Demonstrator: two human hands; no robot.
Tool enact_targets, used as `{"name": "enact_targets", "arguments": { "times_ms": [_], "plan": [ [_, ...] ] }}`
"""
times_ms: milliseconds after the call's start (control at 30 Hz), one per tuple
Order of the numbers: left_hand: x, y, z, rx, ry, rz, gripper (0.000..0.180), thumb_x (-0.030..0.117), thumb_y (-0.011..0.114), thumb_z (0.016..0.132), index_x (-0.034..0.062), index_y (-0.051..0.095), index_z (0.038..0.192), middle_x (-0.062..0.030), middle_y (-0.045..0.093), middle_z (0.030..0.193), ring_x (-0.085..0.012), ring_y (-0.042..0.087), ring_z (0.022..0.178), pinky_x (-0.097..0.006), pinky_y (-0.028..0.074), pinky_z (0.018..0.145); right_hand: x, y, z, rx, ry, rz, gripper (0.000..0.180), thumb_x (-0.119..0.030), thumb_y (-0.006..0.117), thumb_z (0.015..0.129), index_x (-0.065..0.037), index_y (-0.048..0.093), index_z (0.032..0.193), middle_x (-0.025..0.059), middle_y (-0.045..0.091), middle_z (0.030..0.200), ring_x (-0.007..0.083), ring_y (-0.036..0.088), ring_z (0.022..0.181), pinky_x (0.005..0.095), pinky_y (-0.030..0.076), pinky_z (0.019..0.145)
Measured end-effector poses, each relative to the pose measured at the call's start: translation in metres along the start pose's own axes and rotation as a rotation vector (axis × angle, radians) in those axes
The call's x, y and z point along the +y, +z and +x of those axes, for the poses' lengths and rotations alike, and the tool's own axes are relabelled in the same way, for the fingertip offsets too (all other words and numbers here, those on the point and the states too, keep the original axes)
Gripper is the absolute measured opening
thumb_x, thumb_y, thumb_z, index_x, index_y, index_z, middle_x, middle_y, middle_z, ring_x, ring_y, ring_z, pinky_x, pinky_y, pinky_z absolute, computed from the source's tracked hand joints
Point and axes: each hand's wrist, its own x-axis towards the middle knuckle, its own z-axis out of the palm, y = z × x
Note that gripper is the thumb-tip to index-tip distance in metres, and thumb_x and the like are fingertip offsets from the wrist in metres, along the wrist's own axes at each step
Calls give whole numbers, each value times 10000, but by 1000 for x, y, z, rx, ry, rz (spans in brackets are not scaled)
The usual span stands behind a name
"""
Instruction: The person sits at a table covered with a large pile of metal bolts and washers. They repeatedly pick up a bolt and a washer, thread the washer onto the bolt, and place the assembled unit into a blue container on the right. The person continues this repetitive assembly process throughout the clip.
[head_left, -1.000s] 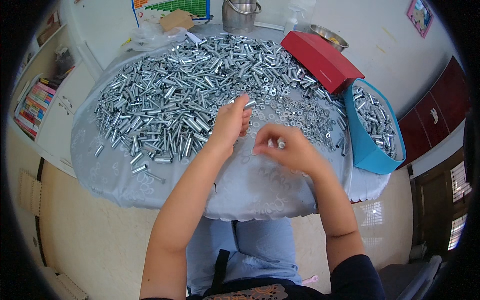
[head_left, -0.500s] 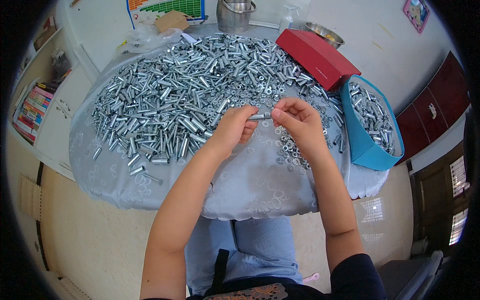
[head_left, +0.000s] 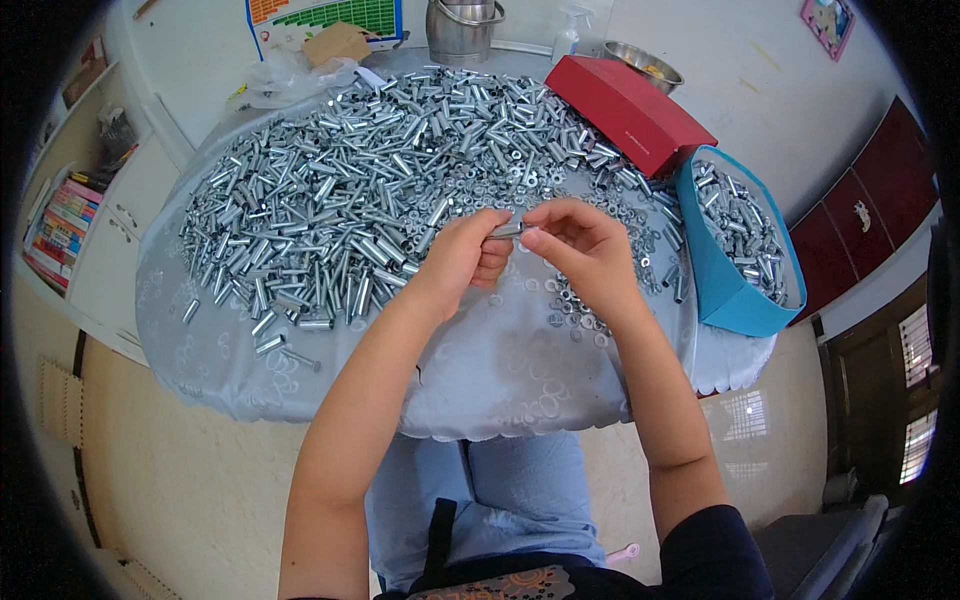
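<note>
My left hand (head_left: 462, 255) is closed round a short, shiny metal sleeve anchor (head_left: 506, 231), held level above the near middle of the table. Thumb and fingers of my right hand (head_left: 590, 252) pinch together at the anchor's right end. Whatever small part sits between those right fingertips is hidden. Beyond both hands spreads a big heap of metal sleeves and bolts (head_left: 330, 180). Loose washers and nuts (head_left: 575, 300) lie beneath and beside my right hand.
A patterned grey cloth covers the table (head_left: 500, 390). On the right stands a blue fabric bin (head_left: 735, 305) of metal anchors, with a red box (head_left: 630, 115) behind it. At the back are a metal pail (head_left: 460, 38), a steel bowl (head_left: 665, 75), a spray bottle (head_left: 567, 40) and a plastic bag (head_left: 290, 80).
The fingers of my right hand have come a little left, closer to my left hand. Less of the anchor shows between the hands. The view has shifted slightly.
</note>
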Motion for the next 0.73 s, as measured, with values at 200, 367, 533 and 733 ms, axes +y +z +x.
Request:
{"name": "enact_targets", "arguments": {
  "times_ms": [200,367,533,733],
  "plan": [
    [0,0,0,-91,14,-60,419,335,358,881,181,235,511,68,212,464,-67,184,407,-235,180,408,-4,-3,-1,-90,96,103,249,-77,695,741,-20,570,948,-5,569,826,55,522,734,202,431,654],
    [3,-8,-1,-17,58,-161,422,330,367,882,176,214,520,60,191,474,-71,190,409,-235,184,405,-23,-33,-4,-522,141,-422,269,-126,741,663,-68,624,899,6,548,845,124,509,784,251,413,704],
    [4,-6,0,-29,70,-127,425,335,372,881,174,208,523,57,191,475,-69,190,408,-236,185,400,-22,-49,-13,-689,72,-846,246,-196,734,614,-158,663,847,61,553,863,250,455,887,342,349,847],
    [3,-7,1,-39,50,-120,433,340,378,881,168,208,523,54,194,470,-70,194,406,-233,192,400,-11,-46,-11,-734,230,-843,268,-205,731,610,-184,674,870,63,547,921,277,418,998,339,315,904]
  ]
}}
